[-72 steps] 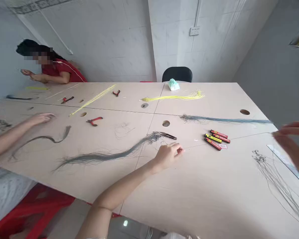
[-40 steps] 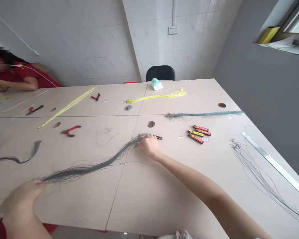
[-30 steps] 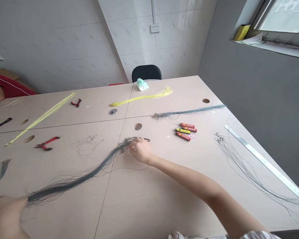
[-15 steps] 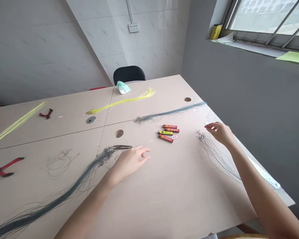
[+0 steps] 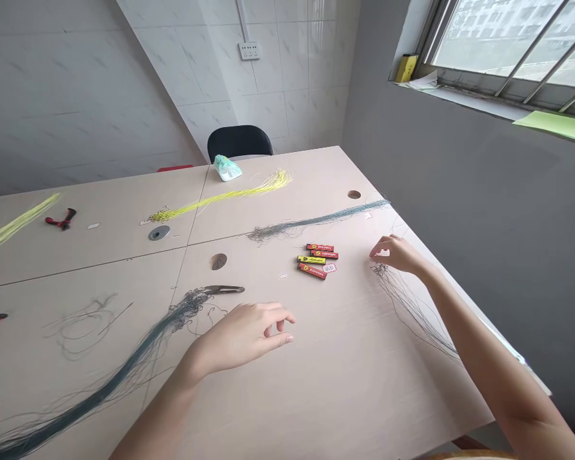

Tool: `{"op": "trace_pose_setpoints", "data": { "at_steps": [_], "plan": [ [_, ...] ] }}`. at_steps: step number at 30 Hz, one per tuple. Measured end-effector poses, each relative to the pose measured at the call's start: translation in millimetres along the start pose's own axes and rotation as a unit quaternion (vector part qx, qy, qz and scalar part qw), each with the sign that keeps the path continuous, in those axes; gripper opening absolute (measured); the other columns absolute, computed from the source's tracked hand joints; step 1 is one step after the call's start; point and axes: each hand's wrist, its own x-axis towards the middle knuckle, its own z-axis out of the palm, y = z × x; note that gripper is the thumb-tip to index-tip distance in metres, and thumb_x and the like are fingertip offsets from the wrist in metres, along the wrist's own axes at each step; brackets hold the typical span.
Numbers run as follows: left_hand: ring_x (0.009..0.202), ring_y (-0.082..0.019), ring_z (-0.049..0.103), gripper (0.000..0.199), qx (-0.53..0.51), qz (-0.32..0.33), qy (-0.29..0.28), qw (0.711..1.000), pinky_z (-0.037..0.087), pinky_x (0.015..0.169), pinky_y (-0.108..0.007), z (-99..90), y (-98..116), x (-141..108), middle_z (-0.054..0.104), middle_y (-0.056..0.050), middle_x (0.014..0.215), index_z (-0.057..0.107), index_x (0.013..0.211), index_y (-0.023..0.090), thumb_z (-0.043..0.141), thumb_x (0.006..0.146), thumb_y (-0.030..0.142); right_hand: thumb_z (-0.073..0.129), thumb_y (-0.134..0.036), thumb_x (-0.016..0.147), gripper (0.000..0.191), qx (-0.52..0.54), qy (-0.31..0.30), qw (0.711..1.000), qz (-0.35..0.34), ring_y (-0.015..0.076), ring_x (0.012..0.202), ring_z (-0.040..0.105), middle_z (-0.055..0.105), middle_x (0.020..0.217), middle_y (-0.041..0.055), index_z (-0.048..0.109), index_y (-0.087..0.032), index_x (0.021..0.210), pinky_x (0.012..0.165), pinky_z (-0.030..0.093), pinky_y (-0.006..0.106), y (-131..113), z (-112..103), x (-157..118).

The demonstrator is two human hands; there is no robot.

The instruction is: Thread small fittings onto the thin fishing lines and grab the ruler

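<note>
My left hand hovers over the table with fingers loosely curled and apart, holding nothing visible. Behind its wrist lies a thick bundle of dark grey-green strands with curled, hook-like ends, and a dark metal clip rests at that end. My right hand is closed in a pinch, fingertips low by the table; anything between them is too small to make out. Just below those fingertips is the tangled end of a thinner bundle of dark strands, which runs under my right forearm.
Several red and yellow lighter-like sticks lie mid-table. Beyond are another grey-green bundle, a yellow strand bundle and a pale green packet. Red-handled pliers lie at left. Round holes pierce the table.
My right hand has lowered toward the tangled end of the thin bundle. My left hand has drawn nearer to me, away from the metal clip. The view has shifted slightly right.
</note>
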Motion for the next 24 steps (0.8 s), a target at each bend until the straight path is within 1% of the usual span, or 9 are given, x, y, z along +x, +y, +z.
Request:
{"op": "trace_pose_setpoints", "data": {
  "at_steps": [4, 8, 11, 15, 20, 24],
  "plan": [
    [0.083, -0.017, 0.066, 0.030, 0.000, 0.006, -0.019, 1.000, 0.042, 0.073, -0.026, -1.6, 1.1, -4.1, 0.071, 0.001, 0.094, 0.068, 0.110, 0.028, 0.050, 0.093, 0.046, 0.055, -0.027, 0.083, 0.021, -0.039, -0.003, 0.999, -0.014, 0.0284, 0.099, 0.057, 0.069, 0.095, 0.0094, 0.076, -0.022, 0.083, 0.084, 0.043, 0.039, 2.5, 2.4, 3.6],
    [0.086, -0.019, 0.067, 0.026, -0.010, -0.005, -0.019, 1.000, 0.043, 0.073, -0.026, -2.8, 2.7, -7.9, 0.073, 0.001, 0.096, 0.069, 0.107, 0.029, 0.053, 0.091, 0.042, 0.053, -0.026, 0.082, 0.020, -0.067, -0.017, 0.997, -0.019, 0.0284, 0.099, 0.057, 0.070, 0.094, 0.0088, 0.073, -0.023, 0.080, 0.089, 0.041, 0.042, 4.6, 1.7, 7.1],
    [0.090, -0.021, 0.068, 0.024, -0.026, -0.008, -0.024, 0.999, 0.043, 0.076, -0.028, -1.0, 0.7, -8.6, 0.074, 0.001, 0.098, 0.070, 0.105, 0.030, 0.056, 0.089, 0.041, 0.051, -0.023, 0.083, 0.021, -0.080, -0.034, 0.996, -0.021, 0.0282, 0.101, 0.058, 0.070, 0.094, 0.0089, 0.071, -0.022, 0.080, 0.091, 0.040, 0.043, 3.9, 1.2, 8.4],
    [0.095, -0.023, 0.067, 0.031, -0.008, -0.004, -0.053, 0.999, 0.044, 0.078, -0.029, 3.9, -3.4, -7.2, 0.073, -0.003, 0.105, 0.068, 0.111, 0.026, 0.054, 0.089, 0.043, 0.047, -0.019, 0.085, 0.024, -0.091, -0.051, 0.994, -0.019, 0.0282, 0.100, 0.059, 0.070, 0.092, 0.0104, 0.070, -0.021, 0.079, 0.090, 0.041, 0.042, 2.7, 1.6, 8.3],
    [0.092, -0.022, 0.068, 0.033, -0.004, 0.006, -0.052, 0.999, 0.045, 0.077, -0.029, 6.8, -3.4, -6.4, 0.073, -0.003, 0.105, 0.067, 0.112, 0.025, 0.053, 0.090, 0.045, 0.044, -0.021, 0.087, 0.025, -0.089, -0.067, 0.994, -0.016, 0.0277, 0.099, 0.059, 0.070, 0.092, 0.0102, 0.067, -0.022, 0.079, 0.089, 0.042, 0.040, 4.0, 1.4, 7.3],
    [0.092, -0.022, 0.068, 0.031, -0.002, 0.009, -0.062, 0.998, 0.044, 0.076, -0.030, 7.0, -1.7, -5.6, 0.072, -0.003, 0.106, 0.067, 0.109, 0.025, 0.053, 0.090, 0.045, 0.044, -0.019, 0.085, 0.023, -0.078, -0.074, 0.994, -0.012, 0.0274, 0.098, 0.060, 0.070, 0.090, 0.0096, 0.065, -0.022, 0.077, 0.090, 0.042, 0.041, 5.3, 1.7, 7.9]
  ]
}}
